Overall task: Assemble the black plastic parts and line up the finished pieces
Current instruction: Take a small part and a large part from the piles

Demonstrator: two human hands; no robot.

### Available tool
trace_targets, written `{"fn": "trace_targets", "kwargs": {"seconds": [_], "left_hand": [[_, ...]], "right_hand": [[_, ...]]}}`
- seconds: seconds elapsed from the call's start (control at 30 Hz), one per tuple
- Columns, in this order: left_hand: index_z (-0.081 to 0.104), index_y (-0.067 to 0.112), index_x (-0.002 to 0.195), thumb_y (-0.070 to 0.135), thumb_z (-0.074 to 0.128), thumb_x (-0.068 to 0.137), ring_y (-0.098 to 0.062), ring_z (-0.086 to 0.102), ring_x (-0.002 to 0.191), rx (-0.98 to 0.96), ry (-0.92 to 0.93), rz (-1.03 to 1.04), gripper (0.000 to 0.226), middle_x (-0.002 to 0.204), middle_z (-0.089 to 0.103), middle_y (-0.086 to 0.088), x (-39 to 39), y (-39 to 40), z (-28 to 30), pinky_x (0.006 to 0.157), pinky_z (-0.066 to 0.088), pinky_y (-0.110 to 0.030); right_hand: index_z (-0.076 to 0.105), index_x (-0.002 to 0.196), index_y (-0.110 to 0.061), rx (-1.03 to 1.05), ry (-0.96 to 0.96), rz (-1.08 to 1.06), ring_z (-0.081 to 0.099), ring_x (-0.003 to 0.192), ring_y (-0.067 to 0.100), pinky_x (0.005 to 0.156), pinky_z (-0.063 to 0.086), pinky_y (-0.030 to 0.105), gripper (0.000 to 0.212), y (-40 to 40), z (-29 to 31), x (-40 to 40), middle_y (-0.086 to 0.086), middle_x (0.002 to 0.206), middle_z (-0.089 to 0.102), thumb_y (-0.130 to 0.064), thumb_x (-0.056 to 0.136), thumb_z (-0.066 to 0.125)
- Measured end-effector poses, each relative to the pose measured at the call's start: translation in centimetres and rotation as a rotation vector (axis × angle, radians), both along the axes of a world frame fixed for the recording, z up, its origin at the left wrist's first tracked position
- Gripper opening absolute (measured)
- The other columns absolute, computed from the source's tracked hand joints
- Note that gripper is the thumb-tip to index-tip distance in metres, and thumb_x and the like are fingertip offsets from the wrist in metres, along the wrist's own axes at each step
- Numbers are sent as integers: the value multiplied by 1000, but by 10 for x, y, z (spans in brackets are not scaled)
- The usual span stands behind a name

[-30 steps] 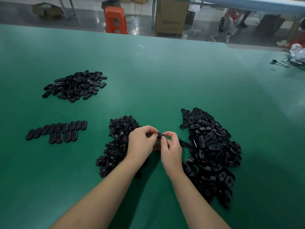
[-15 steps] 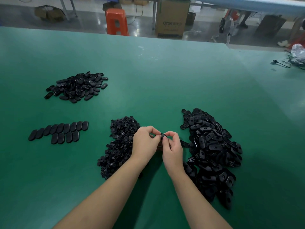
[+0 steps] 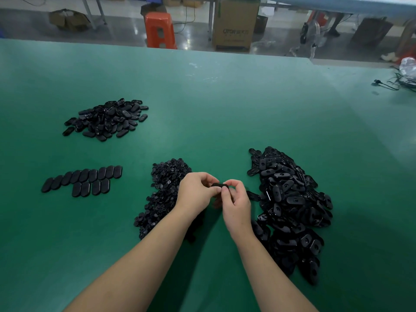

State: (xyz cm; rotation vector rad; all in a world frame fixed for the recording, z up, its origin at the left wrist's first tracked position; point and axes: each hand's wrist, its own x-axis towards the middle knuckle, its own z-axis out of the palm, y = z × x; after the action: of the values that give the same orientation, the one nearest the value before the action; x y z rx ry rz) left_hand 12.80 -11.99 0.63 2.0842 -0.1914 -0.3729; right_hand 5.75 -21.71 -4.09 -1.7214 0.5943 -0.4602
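Note:
My left hand (image 3: 195, 193) and my right hand (image 3: 236, 204) meet above the green table (image 3: 225, 109), and both pinch one small black oval part (image 3: 219, 185) between fingertips. A heap of small black round pieces (image 3: 164, 190) lies just left of my hands. To their right spreads a big heap of black oval shells with holes (image 3: 290, 199). Two short rows of finished black ovals (image 3: 83, 180) are lined up at the left. Another pile of ovals (image 3: 108, 119) sits behind those rows.
An orange stool (image 3: 159, 30) and a cardboard box (image 3: 234, 23) stand on the floor beyond the table's far edge. Black cables (image 3: 396, 83) and a clear bag (image 3: 408, 67) lie at the far right of the table.
Both hands stay together on the same small part, with only slight finger shifts. The piles and rows have not moved.

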Motion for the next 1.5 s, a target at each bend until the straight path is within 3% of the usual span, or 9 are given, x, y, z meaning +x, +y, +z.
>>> {"fn": "trace_targets", "kwargs": {"seconds": [0.13,0.4,0.8,0.87,1.0,1.1,1.17,1.3,1.5], "left_hand": [[73,27,72,11,80,79,-14,74,72,-44,47,2,19,69,75,6,0,1,-2,79,61,-37],[77,17,81,6,72,83,-20,75,70,-113,111,35,12,68,75,-1,-3,0,-8,78,63,-42],[76,19,90,15,68,86,-5,68,77,32,-85,70,10,81,73,10,-20,-11,0,75,55,-21],[76,18,92,15,68,87,-4,68,77,29,-87,72,10,82,73,9,-20,-12,0,73,55,-21],[75,18,91,16,67,87,2,64,73,39,-92,86,9,80,71,10,-21,-14,-1,60,44,-4],[75,18,92,16,67,87,3,63,74,47,-95,83,9,81,71,10,-21,-14,-3,58,42,-3],[76,17,92,15,67,88,0,65,74,45,-103,68,10,81,72,9,-20,-13,-3,62,46,-6],[77,15,96,14,64,92,-9,69,81,42,-108,43,14,86,75,5,-18,-11,-3,80,57,-28],[77,14,97,13,62,93,-10,70,79,26,-95,44,15,84,75,4,-17,-9,-6,78,58,-29]], "right_hand": [[56,95,-44,12,-8,19,66,79,33,77,55,57,8,0,-1,0,3,78,71,-38,89,55],[62,96,-37,34,-8,34,70,82,16,80,59,48,19,-2,-3,0,-4,86,75,-19,99,58],[59,95,-34,23,-30,14,67,79,10,71,51,25,23,-4,-7,1,-4,84,73,-11,100,58],[59,95,-34,34,-33,12,68,82,10,73,52,26,23,-4,-8,2,-5,85,74,-11,100,59],[60,95,-35,49,-33,12,69,82,15,74,54,33,22,-4,-9,3,-7,86,74,-13,99,59],[60,94,-38,53,-49,2,69,82,20,75,55,41,20,-4,-9,2,-1,87,74,-18,98,59],[60,93,-42,63,-62,5,67,82,28,73,54,49,16,-3,-8,2,4,86,72,-26,94,58],[60,95,-41,83,-69,14,66,82,32,73,53,54,11,-2,-8,2,5,84,71,-31,92,58],[60,94,-42,91,-59,26,64,76,23,71,52,54,29,-3,-9,3,7,84,71,-13,99,60]]}}
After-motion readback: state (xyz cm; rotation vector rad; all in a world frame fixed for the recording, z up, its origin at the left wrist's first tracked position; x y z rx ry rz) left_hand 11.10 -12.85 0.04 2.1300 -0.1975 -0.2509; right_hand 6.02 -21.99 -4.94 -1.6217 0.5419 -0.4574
